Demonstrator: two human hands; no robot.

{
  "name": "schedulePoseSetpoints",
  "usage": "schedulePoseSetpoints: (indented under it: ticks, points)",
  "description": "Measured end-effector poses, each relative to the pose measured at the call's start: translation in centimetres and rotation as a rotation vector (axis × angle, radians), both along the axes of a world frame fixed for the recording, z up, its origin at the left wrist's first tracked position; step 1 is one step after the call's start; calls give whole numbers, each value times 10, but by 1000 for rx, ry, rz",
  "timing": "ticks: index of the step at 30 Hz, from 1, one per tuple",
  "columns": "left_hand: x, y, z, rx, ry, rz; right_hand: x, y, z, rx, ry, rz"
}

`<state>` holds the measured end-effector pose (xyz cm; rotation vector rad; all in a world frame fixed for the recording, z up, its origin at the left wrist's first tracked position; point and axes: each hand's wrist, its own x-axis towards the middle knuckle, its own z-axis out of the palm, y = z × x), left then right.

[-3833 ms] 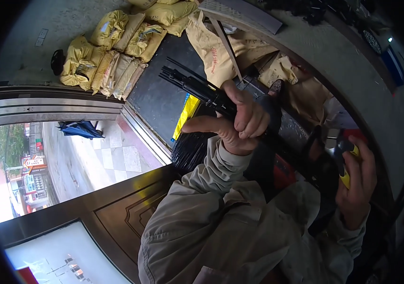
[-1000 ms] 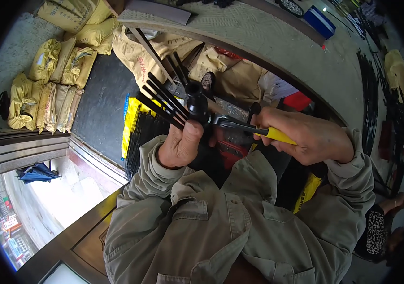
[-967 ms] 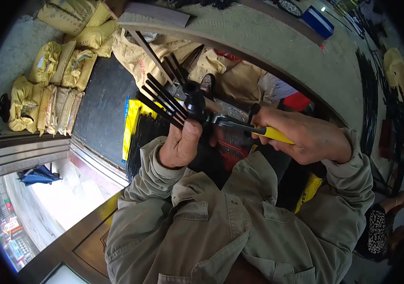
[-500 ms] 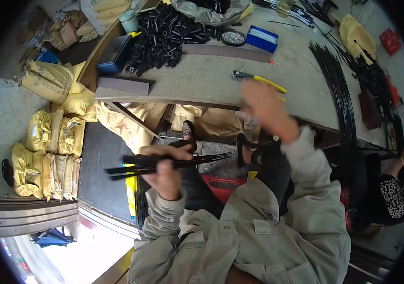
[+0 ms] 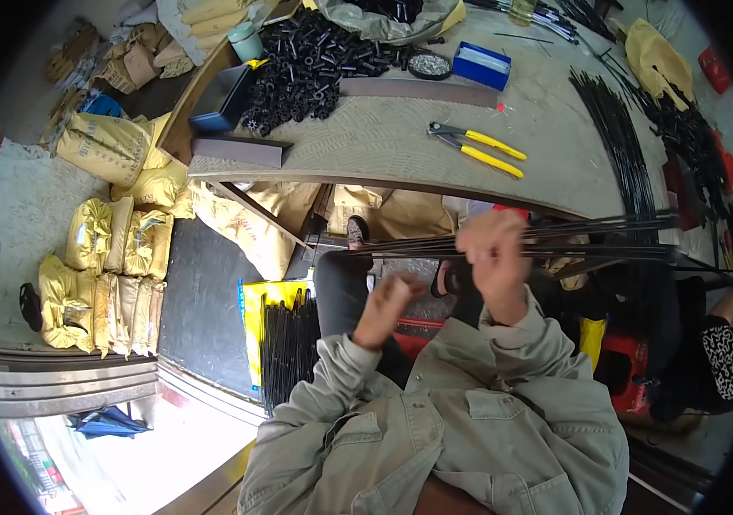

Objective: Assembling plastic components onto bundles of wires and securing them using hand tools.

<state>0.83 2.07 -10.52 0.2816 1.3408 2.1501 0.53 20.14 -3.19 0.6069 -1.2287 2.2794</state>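
My right hand (image 5: 495,257) grips a bundle of thin black rods (image 5: 606,239), held level in front of my chest just below the table edge. The rods stick out to both sides, further to the right. My left hand (image 5: 388,305) hangs a little lower and to the left, apart from the rods, fingers loosely curled with nothing seen in them. Yellow-handled pliers (image 5: 478,146) lie on the grey table (image 5: 383,137) beyond my hands.
On the table are a heap of short black tubes (image 5: 315,60), a blue box (image 5: 482,64), a long metal bar (image 5: 418,87) and long black rods (image 5: 615,146). Yellow sacks (image 5: 109,257) and more rods (image 5: 285,343) lie on the floor. Another person (image 5: 722,360) sits at right.
The pliers left my right hand and now lie on the table. The rod bundle passed from my left hand to my right, and my left hand dropped away from it.
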Motion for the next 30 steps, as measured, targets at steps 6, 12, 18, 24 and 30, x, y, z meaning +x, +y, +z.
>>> schedulePoseSetpoints:
  ticks: [6,12,18,24,30]
  points:
    - [1,-21,102,-145,744,261,15,-45,-59,671,-305,120]
    - [3,-31,102,177,657,156,29,-67,-55,528,-418,193]
    - [17,3,122,64,559,478,25,-52,31,89,-372,107]
    - [-20,-10,132,158,247,341,-1,-40,34,471,-157,72]
    - [-58,-35,105,284,231,31,-78,-12,70,889,-315,713]
